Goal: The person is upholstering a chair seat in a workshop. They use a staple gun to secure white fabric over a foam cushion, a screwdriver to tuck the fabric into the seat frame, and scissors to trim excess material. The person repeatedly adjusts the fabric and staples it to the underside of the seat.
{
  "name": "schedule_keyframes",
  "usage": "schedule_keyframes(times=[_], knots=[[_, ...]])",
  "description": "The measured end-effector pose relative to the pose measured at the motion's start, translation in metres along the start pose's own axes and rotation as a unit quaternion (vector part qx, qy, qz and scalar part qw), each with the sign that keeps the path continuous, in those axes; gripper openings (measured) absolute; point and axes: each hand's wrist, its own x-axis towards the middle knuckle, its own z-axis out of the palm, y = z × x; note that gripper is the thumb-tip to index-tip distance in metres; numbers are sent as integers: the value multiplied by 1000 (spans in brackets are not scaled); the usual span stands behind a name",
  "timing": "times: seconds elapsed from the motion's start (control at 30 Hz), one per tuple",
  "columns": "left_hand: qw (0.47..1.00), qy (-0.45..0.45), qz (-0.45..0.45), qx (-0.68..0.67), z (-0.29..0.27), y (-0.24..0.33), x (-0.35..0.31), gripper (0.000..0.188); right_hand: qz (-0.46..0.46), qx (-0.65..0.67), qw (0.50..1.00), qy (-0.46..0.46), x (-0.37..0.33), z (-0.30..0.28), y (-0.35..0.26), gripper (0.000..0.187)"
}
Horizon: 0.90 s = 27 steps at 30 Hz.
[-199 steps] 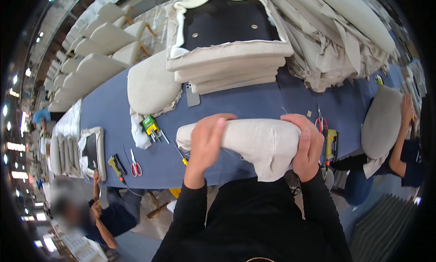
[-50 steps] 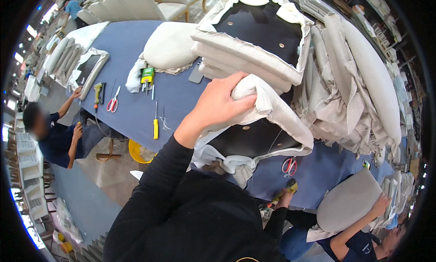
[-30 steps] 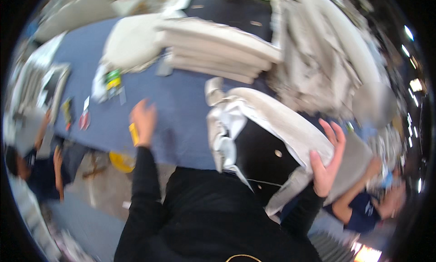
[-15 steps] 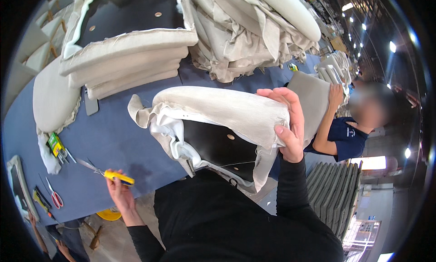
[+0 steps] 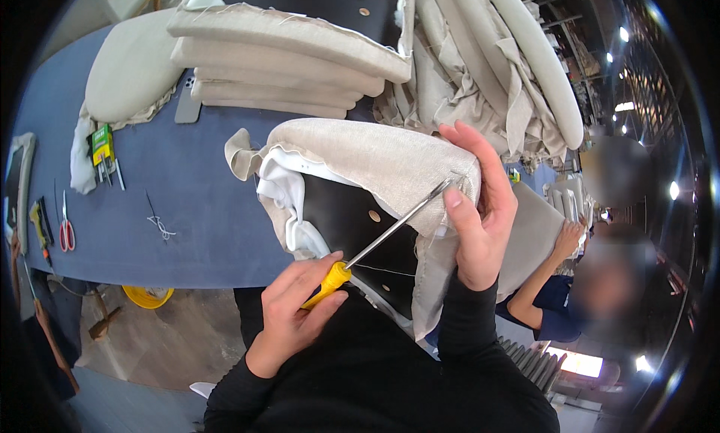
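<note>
My left hand (image 5: 294, 307) is closed round the yellow handle of a screwdriver (image 5: 386, 234). Its metal shaft slants up to the right, and the tip meets the beige fabric at the corner of a cushion (image 5: 360, 152). Gripping that corner from the right is my right hand (image 5: 480, 208), thumb in front by the screwdriver's tip and fingers behind. The cushion is tilted so its black backing board (image 5: 337, 208) shows. White padding (image 5: 283, 197) bulges from its open left side, where loose fabric hangs.
Several beige cushions (image 5: 277, 80) are stacked beyond, beside a heap of covers (image 5: 487, 73). On the blue table (image 5: 202, 215) lie a phone (image 5: 188, 103), scissors (image 5: 67, 227), a thread tangle (image 5: 160, 224) and a green-yellow box (image 5: 103, 149). A co-worker (image 5: 544, 283) stands at the right; another person's arm (image 5: 52, 335) shows lower left.
My left hand has brought the screwdriver from over the table at left to the cushion's right corner. The right hand keeps its grip there. The view has shifted.
</note>
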Motion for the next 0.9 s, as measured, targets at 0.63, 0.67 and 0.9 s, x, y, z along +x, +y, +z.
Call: schedule_keyframes(times=[0.63,0.67,0.9], knots=[[972,-10,74,221,-57,16,41,45,5,-3,1000,-16,16,3,7,67],[975,-13,71,212,-57,15,42,44,7,2,1000,-15,16,3,8,68],[999,-7,1,40,-35,0,35,42,16,24,1000,-6,18,3,11,69]])
